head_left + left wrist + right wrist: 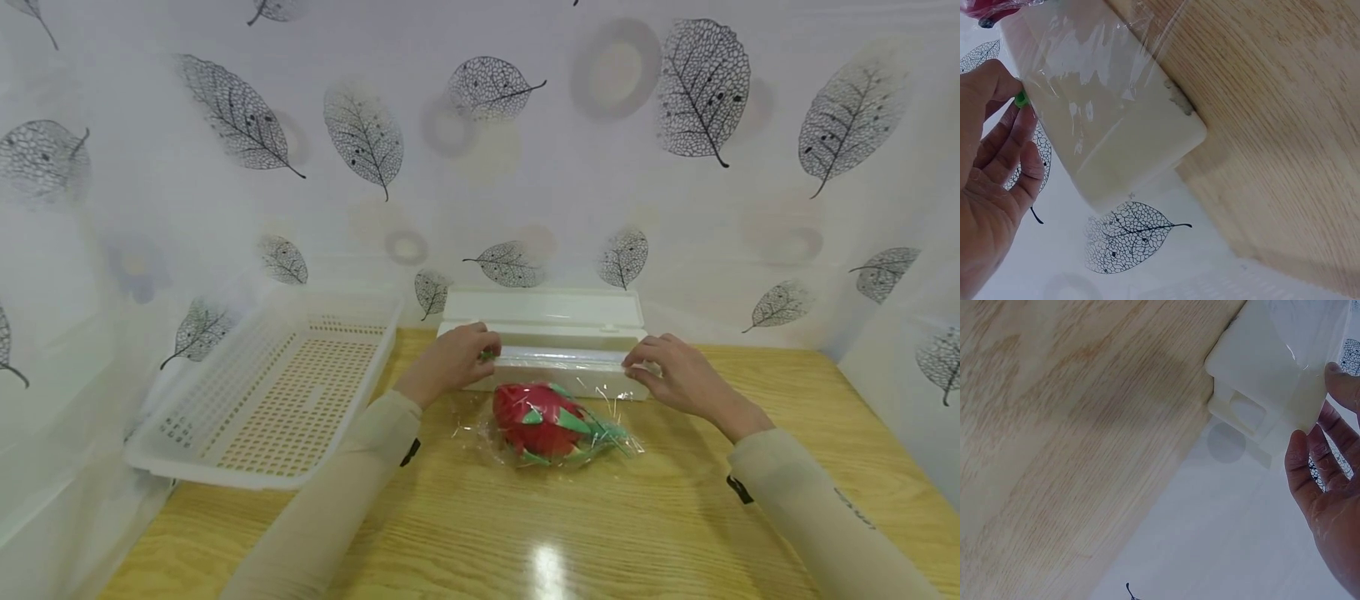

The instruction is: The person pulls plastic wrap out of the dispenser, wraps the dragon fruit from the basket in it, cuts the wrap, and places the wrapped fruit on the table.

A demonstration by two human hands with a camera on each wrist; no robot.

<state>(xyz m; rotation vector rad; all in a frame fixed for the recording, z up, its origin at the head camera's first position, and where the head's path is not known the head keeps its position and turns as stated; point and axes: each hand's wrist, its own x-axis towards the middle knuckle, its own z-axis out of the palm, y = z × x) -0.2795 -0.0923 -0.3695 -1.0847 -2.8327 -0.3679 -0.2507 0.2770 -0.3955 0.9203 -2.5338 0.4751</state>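
Observation:
A white cling film box [558, 383] stands at the back of the table, its lid [543, 307] raised, with a film roll [558, 356] inside. My left hand [456, 358] is at the box's left end, thumb and finger pinching a small green slider [1020, 99] at its front edge. At the right end my right hand [678, 375] grips the box's edge between thumb and fingers, seen also in the right wrist view. Clear film [1094, 81] hangs over the front wall. In front lies a red dragon fruit [536, 417] with green scales, loosely covered by clear film.
To the left, a white perforated plastic basket [337, 433] sits on the wooden table [600, 533]. A pale leaf-print curtain [480, 183] hangs right behind the box and along the sides.

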